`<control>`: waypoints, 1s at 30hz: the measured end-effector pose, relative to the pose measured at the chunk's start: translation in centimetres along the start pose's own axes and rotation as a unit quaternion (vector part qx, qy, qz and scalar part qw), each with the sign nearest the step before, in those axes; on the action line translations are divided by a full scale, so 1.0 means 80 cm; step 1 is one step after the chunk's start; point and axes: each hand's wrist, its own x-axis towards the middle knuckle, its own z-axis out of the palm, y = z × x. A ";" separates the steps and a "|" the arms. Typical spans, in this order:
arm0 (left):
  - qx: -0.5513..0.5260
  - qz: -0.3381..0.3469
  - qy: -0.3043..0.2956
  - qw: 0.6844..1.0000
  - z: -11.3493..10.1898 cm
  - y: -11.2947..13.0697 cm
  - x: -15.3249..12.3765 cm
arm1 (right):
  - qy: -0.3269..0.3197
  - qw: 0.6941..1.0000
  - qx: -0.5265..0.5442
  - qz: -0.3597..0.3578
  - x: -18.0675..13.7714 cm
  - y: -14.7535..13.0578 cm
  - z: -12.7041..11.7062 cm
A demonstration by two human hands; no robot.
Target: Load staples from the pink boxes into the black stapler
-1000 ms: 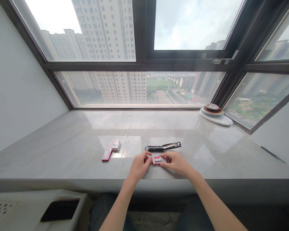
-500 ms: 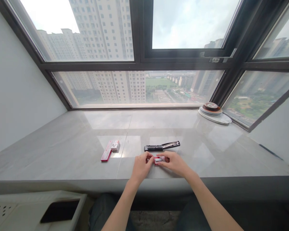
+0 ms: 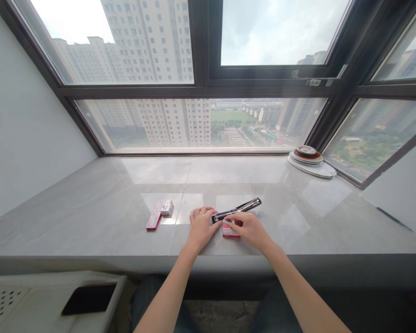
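Observation:
A black stapler (image 3: 244, 206), swung open, lies on the grey stone sill (image 3: 90, 217) just beyond my hands. My left hand (image 3: 200, 226) grips its near left end, thumb against it and fingers curled. My right hand (image 3: 250, 230) is pinched at the middle of the stapler; what its fingertips hold is too small to make out. A small red and white staple box (image 3: 229, 231) rests on the sill between my two hands, under my right fingers.
Two more red and white boxes lie to the left: a small one (image 3: 167, 207) and a flat one (image 3: 154, 221). A stack of plates (image 3: 311, 162) sits in the far right corner by the window. A white unit with a dark slab (image 3: 86, 299) stands below left.
Both hands have left the small box, which now lies on the sill, and moved up to the stapler. The stapler's far end has swung away and its near end has shifted.

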 end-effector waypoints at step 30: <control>-0.189 0.014 -0.008 0.982 -0.022 0.020 -0.023 | -0.011 0.994 -0.084 0.069 0.021 0.005 -0.006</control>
